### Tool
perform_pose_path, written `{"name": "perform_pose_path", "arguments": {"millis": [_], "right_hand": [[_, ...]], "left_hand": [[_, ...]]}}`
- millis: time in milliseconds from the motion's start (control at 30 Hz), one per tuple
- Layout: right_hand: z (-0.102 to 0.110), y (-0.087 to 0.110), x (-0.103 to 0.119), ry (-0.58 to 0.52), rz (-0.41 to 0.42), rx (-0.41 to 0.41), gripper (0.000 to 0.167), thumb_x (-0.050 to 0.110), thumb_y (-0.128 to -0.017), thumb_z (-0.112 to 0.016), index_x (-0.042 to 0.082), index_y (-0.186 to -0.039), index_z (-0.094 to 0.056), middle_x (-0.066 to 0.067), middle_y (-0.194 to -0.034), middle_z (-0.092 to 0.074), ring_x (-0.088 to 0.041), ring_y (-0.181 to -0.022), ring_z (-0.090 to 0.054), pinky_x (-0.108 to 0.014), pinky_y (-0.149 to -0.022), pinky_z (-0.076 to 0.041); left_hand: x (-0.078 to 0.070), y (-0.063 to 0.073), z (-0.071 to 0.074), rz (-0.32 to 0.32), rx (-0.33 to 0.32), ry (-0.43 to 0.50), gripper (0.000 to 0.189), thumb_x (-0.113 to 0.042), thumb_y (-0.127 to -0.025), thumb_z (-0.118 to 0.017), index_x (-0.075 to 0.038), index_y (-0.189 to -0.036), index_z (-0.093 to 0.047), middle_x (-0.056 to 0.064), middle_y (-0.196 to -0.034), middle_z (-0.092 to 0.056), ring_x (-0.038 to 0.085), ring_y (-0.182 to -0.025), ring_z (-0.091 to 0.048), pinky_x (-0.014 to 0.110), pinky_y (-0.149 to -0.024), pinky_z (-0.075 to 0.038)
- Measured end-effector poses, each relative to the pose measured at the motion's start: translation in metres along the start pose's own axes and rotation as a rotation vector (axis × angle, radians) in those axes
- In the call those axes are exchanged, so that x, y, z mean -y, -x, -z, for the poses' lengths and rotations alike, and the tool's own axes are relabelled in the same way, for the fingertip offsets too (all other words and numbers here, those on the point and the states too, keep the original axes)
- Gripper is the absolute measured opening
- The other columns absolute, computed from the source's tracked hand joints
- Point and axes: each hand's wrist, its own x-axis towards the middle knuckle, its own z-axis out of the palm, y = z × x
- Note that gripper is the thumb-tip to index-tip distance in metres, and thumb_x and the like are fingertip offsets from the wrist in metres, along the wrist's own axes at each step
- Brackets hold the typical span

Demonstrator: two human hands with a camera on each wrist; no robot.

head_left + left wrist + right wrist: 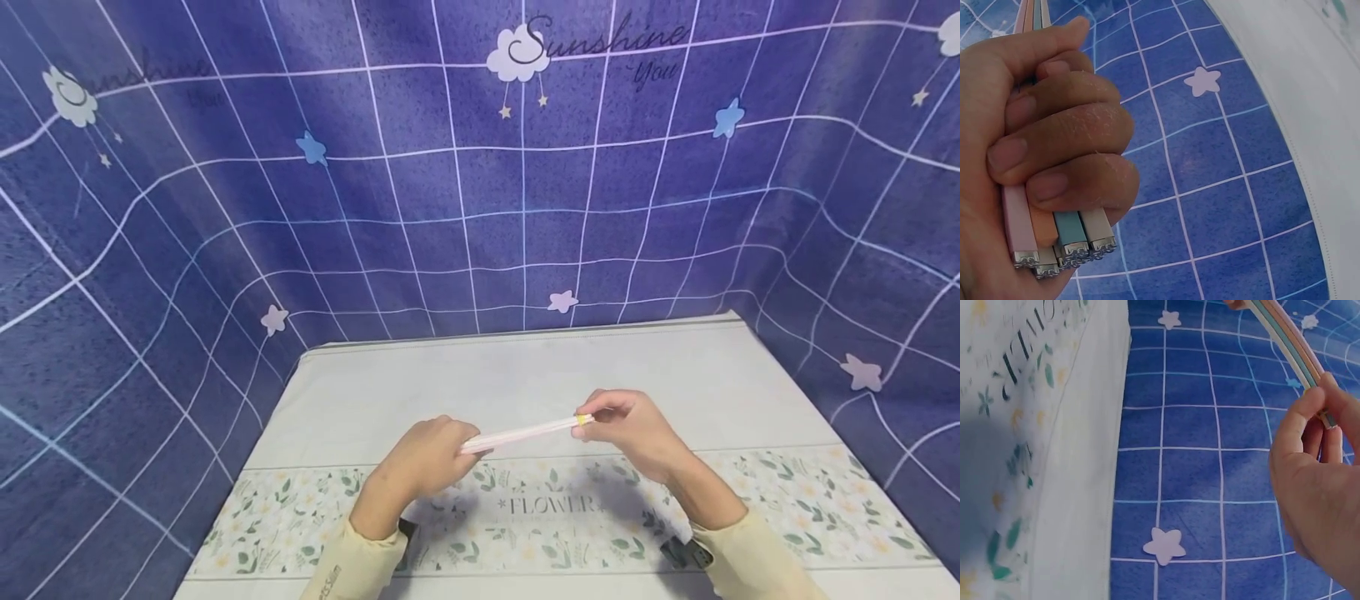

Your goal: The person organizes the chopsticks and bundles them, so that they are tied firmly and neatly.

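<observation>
A bundle of chopsticks [528,432] in pink, orange, teal and off-white spans the space between my two hands. My left hand [431,454] grips one end with its fingers curled round the sticks. Ornate silvery tips [1074,252] stick out below the little finger in the left wrist view. At the other end, thumb and fingers of my right hand [633,429] pinch the bundle next to a yellow band [581,420] wrapped round it. From left to right the bundle slopes slightly upward in the head view, held over the table.
A white table [420,383] carries a floral strip printed with the word FLOWER [551,505]. Blue grid-patterned curtain [420,208] with stars and clouds encloses the back and both sides. Dark devices sit at both wrists, beside the pale yellow sleeves [360,562].
</observation>
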Motion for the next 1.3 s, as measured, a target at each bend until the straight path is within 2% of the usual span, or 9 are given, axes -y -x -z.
{"name": "perform_pose_path", "arguments": {"millis": [100, 233, 400, 600, 667, 900, 1033, 1167, 1300], "right_hand": [[-0.001, 0.0, 0.005, 0.025, 0.008, -0.028, 0.021, -0.002, -0.08, -0.085, 0.004, -0.1, -0.08, 0.007, -0.098, -0.075, -0.012, -0.096, -0.072, -0.031, -0.088, -0.062], [-0.003, 0.002, 0.011, 0.173, 0.069, -0.058, 0.022, 0.002, -0.08, -0.088, -0.001, -0.099, -0.079, 0.001, -0.103, -0.077, -0.014, -0.095, -0.075, -0.034, -0.081, -0.064], [-0.01, 0.005, 0.014, 0.378, 0.228, -0.1, 0.017, 0.009, -0.082, -0.089, 0.006, -0.098, -0.082, -0.01, -0.102, -0.079, -0.01, -0.078, -0.074, -0.032, -0.067, -0.063], [-0.023, 0.005, 0.006, 0.499, 0.447, -0.032, 0.017, 0.004, -0.083, -0.086, 0.008, -0.1, -0.083, -0.011, -0.099, -0.082, -0.002, -0.086, -0.074, -0.029, -0.069, -0.063], [-0.024, 0.005, 0.004, 0.511, 0.471, -0.01, 0.019, 0.003, -0.083, -0.085, 0.007, -0.102, -0.083, -0.012, -0.101, -0.082, -0.002, -0.089, -0.074, -0.029, -0.071, -0.064], [-0.01, 0.014, 0.013, 0.609, 0.421, 0.054, 0.033, 0.014, -0.087, -0.086, 0.011, -0.119, -0.079, -0.007, -0.116, -0.079, -0.005, -0.094, -0.075, -0.028, -0.077, -0.062], [-0.001, 0.016, 0.018, 0.599, 0.503, 0.065, 0.027, 0.002, -0.09, -0.08, 0.01, -0.116, -0.079, -0.008, -0.11, -0.079, -0.007, -0.08, -0.075, -0.027, -0.073, -0.061], [-0.005, 0.013, 0.019, 0.544, 0.588, 0.099, 0.027, -0.007, -0.091, -0.075, 0.008, -0.113, -0.079, -0.008, -0.1, -0.078, -0.01, -0.071, -0.072, -0.025, -0.067, -0.058], [-0.015, 0.012, 0.016, 0.514, 0.582, 0.117, 0.027, -0.005, -0.09, -0.077, 0.009, -0.113, -0.08, -0.003, -0.095, -0.077, -0.007, -0.067, -0.067, -0.024, -0.065, -0.058]], "left_hand": [[-0.001, -0.001, 0.003, 0.007, 0.001, -0.005, 0.029, -0.03, -0.104, -0.061, -0.026, -0.075, -0.061, -0.013, -0.06, -0.044, 0.006, -0.055, -0.041, 0.027, -0.059, -0.042], [-0.002, -0.002, 0.007, 0.013, 0.013, 0.009, 0.027, -0.03, -0.104, -0.062, -0.026, -0.077, -0.063, -0.013, -0.061, -0.046, 0.006, -0.055, -0.042, 0.028, -0.06, -0.042], [-0.003, -0.003, 0.01, 0.003, 0.027, 0.018, 0.033, -0.035, -0.106, -0.06, -0.025, -0.075, -0.059, -0.014, -0.06, -0.043, 0.005, -0.053, -0.039, 0.026, -0.057, -0.041], [-0.004, -0.006, 0.007, -0.034, 0.071, 0.075, 0.037, -0.041, -0.107, -0.06, -0.024, -0.075, -0.057, -0.014, -0.061, -0.042, 0.004, -0.053, -0.037, 0.025, -0.054, -0.037], [-0.003, -0.006, 0.006, -0.032, 0.078, 0.083, 0.037, -0.041, -0.106, -0.061, -0.024, -0.074, -0.057, -0.014, -0.061, -0.042, 0.004, -0.053, -0.037, 0.024, -0.054, -0.037], [0.005, -0.001, 0.004, -0.008, 0.106, 0.1, 0.037, -0.041, -0.106, -0.061, -0.026, -0.073, -0.055, -0.014, -0.061, -0.04, 0.003, -0.052, -0.036, 0.024, -0.053, -0.037], [0.008, 0.002, 0.007, -0.012, 0.094, 0.09, 0.037, -0.041, -0.106, -0.061, -0.025, -0.073, -0.054, -0.015, -0.061, -0.04, 0.003, -0.053, -0.035, 0.024, -0.055, -0.037], [0.006, 0.002, 0.009, -0.03, 0.092, 0.098, 0.038, -0.04, -0.106, -0.061, -0.024, -0.072, -0.054, -0.014, -0.061, -0.04, 0.003, -0.053, -0.035, 0.024, -0.055, -0.037], [-0.001, -0.001, 0.009, -0.054, 0.112, 0.119, 0.037, -0.041, -0.106, -0.06, -0.025, -0.073, -0.055, -0.015, -0.06, -0.04, 0.002, -0.052, -0.035, 0.023, -0.053, -0.036]]}}
